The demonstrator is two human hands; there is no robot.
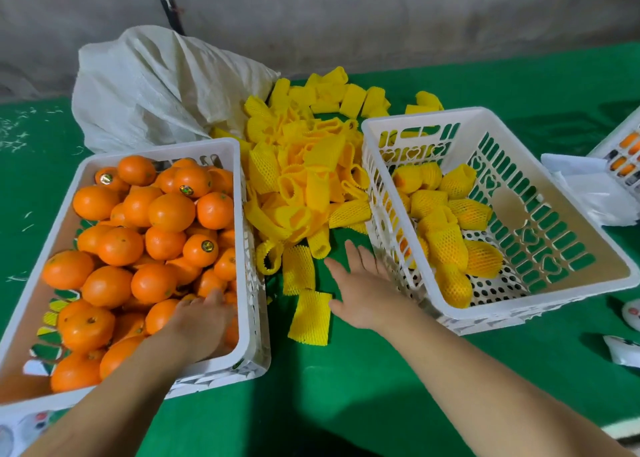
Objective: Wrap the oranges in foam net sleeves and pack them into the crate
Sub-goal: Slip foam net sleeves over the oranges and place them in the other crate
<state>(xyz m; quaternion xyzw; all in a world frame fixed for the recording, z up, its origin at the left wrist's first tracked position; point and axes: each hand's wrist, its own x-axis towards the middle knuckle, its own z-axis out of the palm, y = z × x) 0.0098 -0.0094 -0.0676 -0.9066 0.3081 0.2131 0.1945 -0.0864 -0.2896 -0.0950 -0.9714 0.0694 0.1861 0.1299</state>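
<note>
A white slotted crate (239,193) on the left is heaped with bare oranges (171,212). My left hand (204,321) reaches down into its near right corner, fingers over the fruit; whether it grips one is hidden. A second white crate (540,304) on the right holds several oranges wrapped in yellow foam net (446,245). Between the crates lies a pile of loose yellow foam net sleeves (301,176). My right hand (367,290) hovers open, fingers spread, just right of one flat sleeve (310,318) and against the right crate's left wall.
A white woven sack (156,86) lies behind the left crate on the green table cover (346,387). White bags (588,186) and another crate's corner (623,155) sit at the far right. A grey wall runs behind the table.
</note>
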